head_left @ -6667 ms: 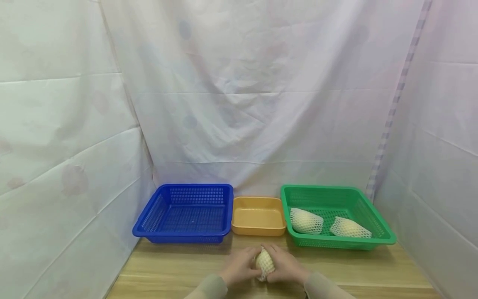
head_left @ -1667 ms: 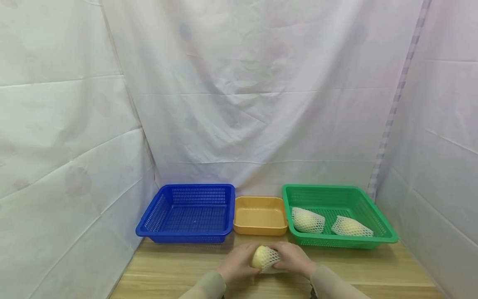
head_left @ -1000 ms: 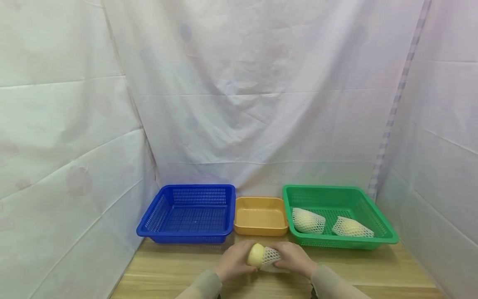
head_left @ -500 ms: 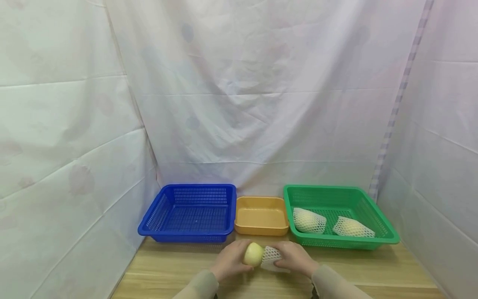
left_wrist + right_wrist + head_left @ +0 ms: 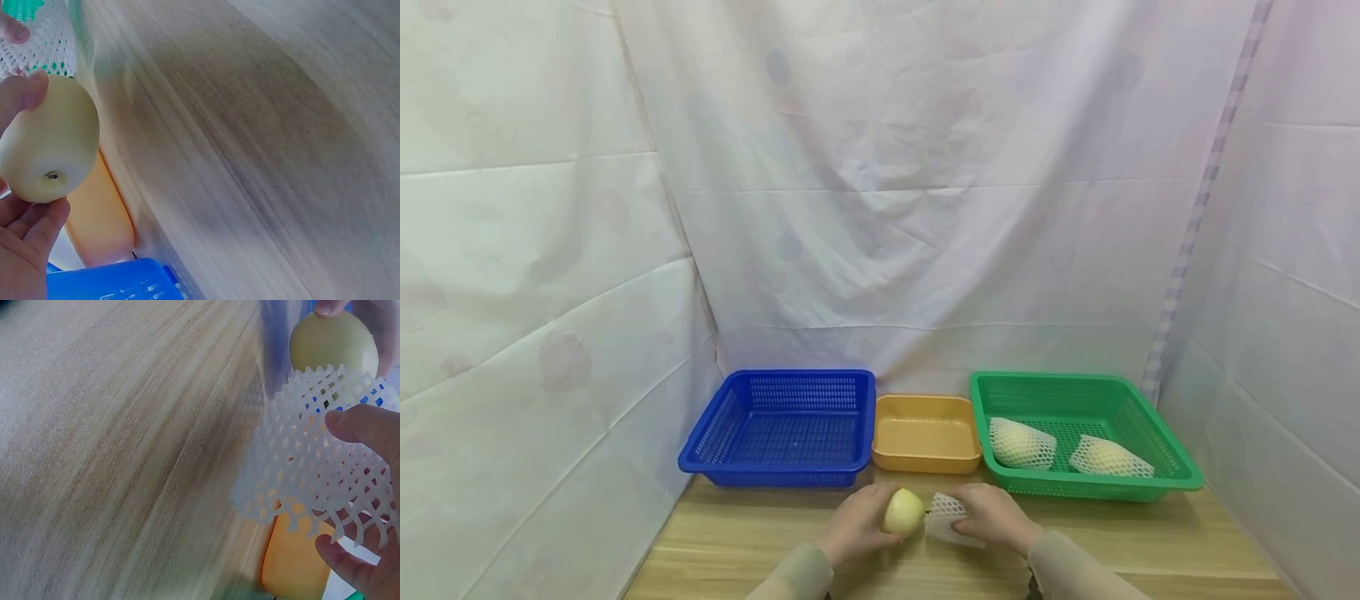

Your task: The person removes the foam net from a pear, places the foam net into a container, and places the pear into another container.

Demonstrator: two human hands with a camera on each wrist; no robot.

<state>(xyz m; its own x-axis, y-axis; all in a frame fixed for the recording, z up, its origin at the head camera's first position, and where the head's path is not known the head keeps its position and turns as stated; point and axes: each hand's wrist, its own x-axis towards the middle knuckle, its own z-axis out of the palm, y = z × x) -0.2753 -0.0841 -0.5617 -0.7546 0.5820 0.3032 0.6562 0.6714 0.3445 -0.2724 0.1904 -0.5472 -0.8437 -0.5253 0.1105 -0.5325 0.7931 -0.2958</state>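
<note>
A pale yellow pear is gripped from its left side by my left hand, low over the front of the table. Its thin dark stem points right, toward a white foam net sleeve. My right hand pinches that sleeve between thumb and fingers. In the left wrist view the thumb and fingertips clasp the bare pear, its blossom end facing the camera. The right wrist view shows the net hollow, its mouth overlapping the pear's end.
Behind the hands stand a blue basket on the left, a small orange tray in the middle and a green basket on the right. Two net-wrapped fruits lie in the green basket. White cloth hangs around the wooden table.
The pear was wrapped in the net between both hands; it has slid out leftward with my left hand. My right hand has kept the sleeve in nearly the same place.
</note>
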